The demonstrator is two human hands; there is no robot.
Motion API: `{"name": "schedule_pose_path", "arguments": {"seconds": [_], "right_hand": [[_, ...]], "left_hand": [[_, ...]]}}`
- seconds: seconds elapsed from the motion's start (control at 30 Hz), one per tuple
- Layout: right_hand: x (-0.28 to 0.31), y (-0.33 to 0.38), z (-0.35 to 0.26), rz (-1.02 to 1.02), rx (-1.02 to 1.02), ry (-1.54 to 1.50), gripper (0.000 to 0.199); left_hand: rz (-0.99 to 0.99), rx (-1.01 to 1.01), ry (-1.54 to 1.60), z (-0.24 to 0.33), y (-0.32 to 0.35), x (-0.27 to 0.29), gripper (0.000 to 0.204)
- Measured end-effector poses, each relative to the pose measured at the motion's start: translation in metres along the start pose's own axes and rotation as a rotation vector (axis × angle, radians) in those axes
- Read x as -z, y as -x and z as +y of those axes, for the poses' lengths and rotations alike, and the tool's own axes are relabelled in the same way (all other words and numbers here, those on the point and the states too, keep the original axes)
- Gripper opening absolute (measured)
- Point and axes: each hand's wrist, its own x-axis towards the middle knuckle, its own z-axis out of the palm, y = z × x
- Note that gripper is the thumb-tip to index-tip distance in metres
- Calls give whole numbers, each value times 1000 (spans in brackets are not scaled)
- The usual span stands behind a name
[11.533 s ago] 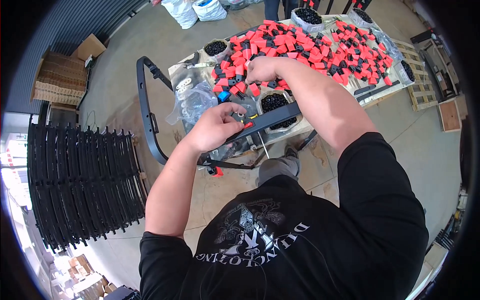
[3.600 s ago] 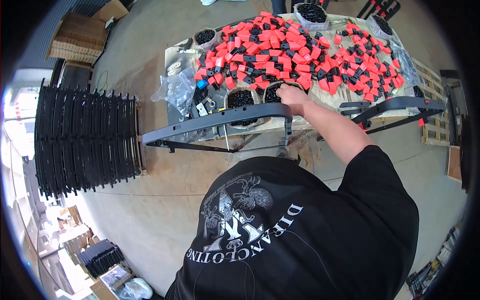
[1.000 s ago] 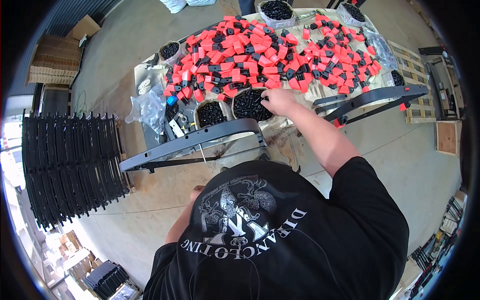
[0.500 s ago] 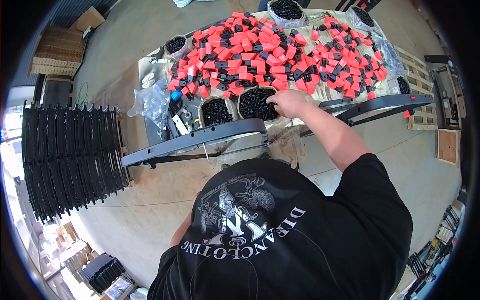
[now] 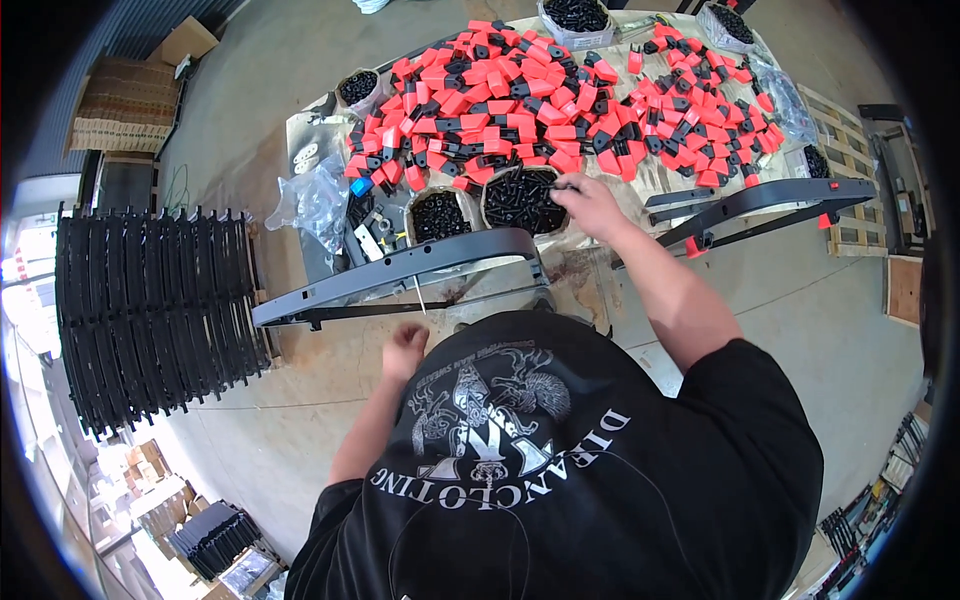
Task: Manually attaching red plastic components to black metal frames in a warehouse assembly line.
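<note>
My right hand (image 5: pixel 590 204) is at the right rim of an open bag of black bolt-like parts (image 5: pixel 518 200), thumb and fingers pinched together. Whatever sits between those fingertips is too small to make out. Lower on the left, my left hand (image 5: pixel 404 348) hangs below a curved dark grey metal arm (image 5: pixel 400 266), its fingers curled and what they hold, if anything, hidden. A thin white strip (image 5: pixel 420 294) dangles from that arm. Left of the bolts stands a second bag of small black parts (image 5: pixel 440 216). Behind both bags spreads a large heap of red-and-black plastic pieces (image 5: pixel 490 105).
Another curved metal arm (image 5: pixel 765 200) lies across the table's right front. Clear plastic bags (image 5: pixel 310 205) and small tools (image 5: pixel 368 242) are at the table's left. Several more containers of black parts (image 5: pixel 576 16) stand around the heap. A rack of black bars (image 5: pixel 160 310) is at left.
My right hand has lifted slightly out of the bolt bag toward its right rim. The left hand has come into view below the metal arm. The whole view has shifted slightly.
</note>
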Motion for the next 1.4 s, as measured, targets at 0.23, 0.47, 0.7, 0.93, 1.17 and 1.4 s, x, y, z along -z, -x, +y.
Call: {"name": "schedule_pose_path", "arguments": {"seconds": [0.23, 0.47, 0.7, 0.93, 1.17, 1.4], "right_hand": [[15, 73, -18, -296, -308, -883, 25], [13, 141, 3, -173, -337, -762, 28], [6, 211, 39, 101, -583, -638, 25], [-37, 225, 27, 230, -537, -581, 22], [-104, 214, 1, 192, -505, -519, 16], [-144, 232, -1, 121, -543, -484, 12]], "left_hand": [[64, -758, -435, 163, -86, -31, 37], [-25, -511, -859, 186, -125, -71, 40], [-90, -767, -854, 192, -116, -59, 20], [18, -817, -627, 186, -119, -37, 27], [-211, -601, -818, 184, -111, -32, 53], [-251, -599, -698, 173, -125, -30, 51]]}}
